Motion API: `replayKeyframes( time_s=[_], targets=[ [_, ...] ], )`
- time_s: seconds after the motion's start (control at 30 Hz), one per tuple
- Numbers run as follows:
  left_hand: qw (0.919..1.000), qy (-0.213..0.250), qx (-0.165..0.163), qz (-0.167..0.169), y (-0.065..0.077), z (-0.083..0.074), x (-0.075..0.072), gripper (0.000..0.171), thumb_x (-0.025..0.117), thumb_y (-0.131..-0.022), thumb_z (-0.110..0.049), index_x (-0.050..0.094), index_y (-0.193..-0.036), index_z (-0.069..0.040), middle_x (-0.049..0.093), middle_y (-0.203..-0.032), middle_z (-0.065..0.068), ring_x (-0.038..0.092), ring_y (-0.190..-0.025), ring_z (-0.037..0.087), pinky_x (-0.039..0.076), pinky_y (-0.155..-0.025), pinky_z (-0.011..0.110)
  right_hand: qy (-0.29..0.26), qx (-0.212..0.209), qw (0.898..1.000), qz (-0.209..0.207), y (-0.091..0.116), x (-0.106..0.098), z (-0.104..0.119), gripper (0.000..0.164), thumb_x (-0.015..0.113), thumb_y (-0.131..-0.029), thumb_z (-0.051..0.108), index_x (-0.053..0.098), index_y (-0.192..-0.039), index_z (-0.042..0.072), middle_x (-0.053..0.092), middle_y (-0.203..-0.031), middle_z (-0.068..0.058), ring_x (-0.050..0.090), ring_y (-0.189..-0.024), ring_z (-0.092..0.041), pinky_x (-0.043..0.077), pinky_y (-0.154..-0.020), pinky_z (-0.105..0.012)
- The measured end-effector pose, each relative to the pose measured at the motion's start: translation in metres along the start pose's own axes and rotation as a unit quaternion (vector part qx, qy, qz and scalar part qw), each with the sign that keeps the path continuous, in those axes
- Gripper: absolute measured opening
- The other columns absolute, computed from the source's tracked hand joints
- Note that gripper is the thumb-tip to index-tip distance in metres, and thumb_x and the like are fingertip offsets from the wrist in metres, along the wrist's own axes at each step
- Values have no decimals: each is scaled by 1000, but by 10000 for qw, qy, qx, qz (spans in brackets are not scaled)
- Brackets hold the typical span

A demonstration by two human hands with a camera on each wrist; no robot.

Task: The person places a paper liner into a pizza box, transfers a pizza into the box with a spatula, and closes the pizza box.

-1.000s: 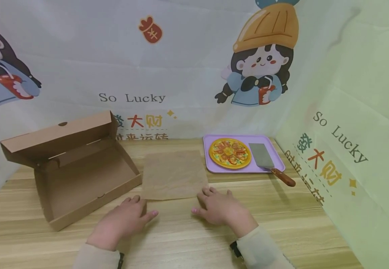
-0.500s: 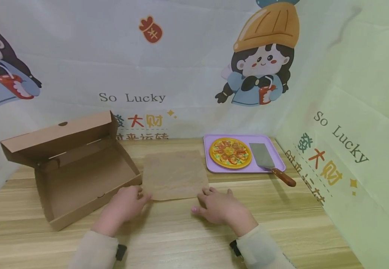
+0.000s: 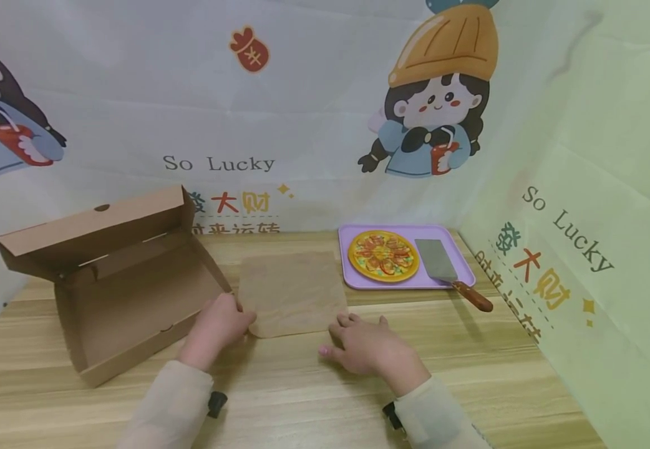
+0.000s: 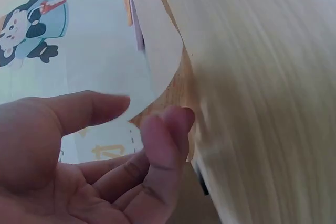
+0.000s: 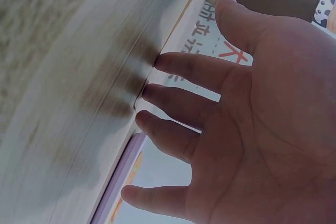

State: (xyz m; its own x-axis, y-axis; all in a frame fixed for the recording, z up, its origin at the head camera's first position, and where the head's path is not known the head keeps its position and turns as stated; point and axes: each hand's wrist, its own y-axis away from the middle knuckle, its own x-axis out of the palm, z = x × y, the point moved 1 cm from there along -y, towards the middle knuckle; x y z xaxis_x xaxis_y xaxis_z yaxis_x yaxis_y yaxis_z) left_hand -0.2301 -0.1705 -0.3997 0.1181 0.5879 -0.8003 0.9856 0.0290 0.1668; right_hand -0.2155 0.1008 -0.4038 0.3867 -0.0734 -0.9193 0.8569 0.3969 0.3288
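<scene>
A sheet of brown paper [image 3: 294, 293] lies on the wooden table in the head view. At its near left corner is my left hand [image 3: 221, 327]. In the left wrist view the paper corner [image 4: 170, 90] is bent up off the table, with my thumb on one side and my curled fingers [image 4: 160, 142] on the other. A small gap shows between thumb and fingers there. My right hand [image 3: 372, 349] rests palm down with spread fingers, their tips at the sheet's near right corner. In the right wrist view those fingers [image 5: 176, 103] are straight and hold nothing.
An open cardboard box [image 3: 140, 305] with its lid raised stands left of the paper, close to my left hand. At the back right a purple tray [image 3: 403, 231] carries a toy pizza [image 3: 383, 255] and a spatula [image 3: 437, 259], whose wooden handle overhangs the tray. Printed cloth walls enclose the table [image 3: 302, 399].
My left hand has moved forward and right from beside the paper to its near left corner, which has bent up. My right hand has stayed in place.
</scene>
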Motion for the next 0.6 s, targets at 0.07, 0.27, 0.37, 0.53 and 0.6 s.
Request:
replayKeyframes(
  time_s=[0.07, 0.27, 0.37, 0.53, 0.6],
  targets=[
    [9999, 92, -73, -4, -1, -1, 1, 29, 66, -97, -21, 63, -72, -6, 71, -74, 7, 63, -59, 16, 46, -56, 27, -2, -5, 10000, 3, 0, 0, 0, 69, 48, -108, 61, 50, -160, 16, 37, -174, -8, 33, -163, -31, 21, -127, -76],
    [9996, 236, -102, -66, -6, 2, 5, 20, 68, -89, -10, 62, -71, -4, 70, -72, 8, 68, -59, 15, 51, -57, 26, -38, -8, 10000, 20, 1, 0, 0, 69, 49, -108, 61, 49, -160, 16, 37, -174, -8, 32, -163, -31, 20, -127, -76],
    [9996, 269, -78, -59, -8, 4, 6, 23, 67, -88, -6, 59, -66, -7, 67, -64, 5, 66, -56, 14, 51, -56, 25, -38, -10, 10000, 12, 1, -1, 0, 69, 49, -107, 61, 49, -160, 16, 38, -173, -8, 33, -163, -31, 20, -127, -76],
    [9988, 480, -19, -56, -6, 1, 4, 31, 63, -82, 1, 47, -59, -12, 58, -56, 0, 63, -53, 12, 50, -53, 22, -29, -7, 10000, 32, 1, -1, 0, 70, 49, -107, 61, 49, -160, 16, 37, -174, -9, 32, -163, -31, 20, -127, -76],
    [9974, 717, -90, -3, -5, 1, 3, 31, 62, -81, 3, 45, -60, -12, 58, -58, 1, 64, -53, 11, 51, -53, 21, -30, -10, 10000, 40, 2, -1, 0, 70, 49, -107, 61, 49, -160, 16, 37, -174, -9, 32, -164, -31, 19, -127, -76]
  ],
)
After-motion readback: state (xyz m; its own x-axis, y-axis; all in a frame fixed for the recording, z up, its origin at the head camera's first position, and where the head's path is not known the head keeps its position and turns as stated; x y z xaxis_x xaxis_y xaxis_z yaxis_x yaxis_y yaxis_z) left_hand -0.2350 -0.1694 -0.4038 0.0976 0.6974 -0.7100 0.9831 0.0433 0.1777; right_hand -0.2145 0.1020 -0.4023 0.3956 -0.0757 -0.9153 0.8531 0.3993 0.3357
